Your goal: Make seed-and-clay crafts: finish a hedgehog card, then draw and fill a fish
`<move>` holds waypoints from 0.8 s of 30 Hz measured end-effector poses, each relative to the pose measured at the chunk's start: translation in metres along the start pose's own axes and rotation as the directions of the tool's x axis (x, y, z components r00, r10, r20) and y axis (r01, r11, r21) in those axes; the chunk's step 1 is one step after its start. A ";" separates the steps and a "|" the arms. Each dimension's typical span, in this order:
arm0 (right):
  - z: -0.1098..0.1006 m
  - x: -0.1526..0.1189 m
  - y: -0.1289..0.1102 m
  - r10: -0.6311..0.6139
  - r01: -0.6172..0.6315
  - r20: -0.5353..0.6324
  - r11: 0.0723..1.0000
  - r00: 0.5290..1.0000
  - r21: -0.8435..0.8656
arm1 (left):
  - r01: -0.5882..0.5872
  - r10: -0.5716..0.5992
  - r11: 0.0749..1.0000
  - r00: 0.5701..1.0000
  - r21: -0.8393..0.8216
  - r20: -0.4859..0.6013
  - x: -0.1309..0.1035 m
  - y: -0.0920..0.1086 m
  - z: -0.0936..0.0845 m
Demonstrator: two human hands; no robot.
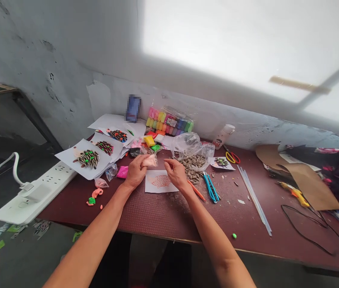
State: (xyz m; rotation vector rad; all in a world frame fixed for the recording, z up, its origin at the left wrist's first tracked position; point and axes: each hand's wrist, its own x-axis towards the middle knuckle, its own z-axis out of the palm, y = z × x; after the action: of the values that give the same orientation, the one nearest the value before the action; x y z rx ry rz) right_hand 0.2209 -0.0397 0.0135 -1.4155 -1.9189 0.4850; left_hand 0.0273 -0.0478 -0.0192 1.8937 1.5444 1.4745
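My left hand [137,171] grips a small clear packet of pale peach modelling clay [150,161]. Across from it, apart from the packet, my right hand [175,172] has its fingers drawn together in a pinch; anything between them is too small to see. Beneath both hands lies a white card [154,188] with an orange hedgehog drawing, its right end partly covered by my right hand. A heap of striped sunflower seeds [193,163] sits just beyond my right hand. An orange pen [197,191] and a blue utility knife [211,187] lie to its right.
Seed-covered hedgehog cards [87,159] lie at left beside a power strip [34,196]. Coloured clay packs [169,122] lean at the wall, near a white bottle [223,136]. Rightward are scissors [231,156], glue sticks [255,200] and a yellow glue gun [297,195] with a looping cord.
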 end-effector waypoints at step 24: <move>0.008 -0.014 0.007 -0.073 0.084 0.055 0.966 0.996 -0.244 | 0.012 0.020 0.862 0.998 0.507 -0.059 -0.002 -0.006 -0.004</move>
State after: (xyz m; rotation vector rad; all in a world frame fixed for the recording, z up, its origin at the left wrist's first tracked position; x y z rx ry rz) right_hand 0.2223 -0.0499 -0.0006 -1.4853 -2.1218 0.2490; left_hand 0.0212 -0.0487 -0.0232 2.1329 2.1253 1.2125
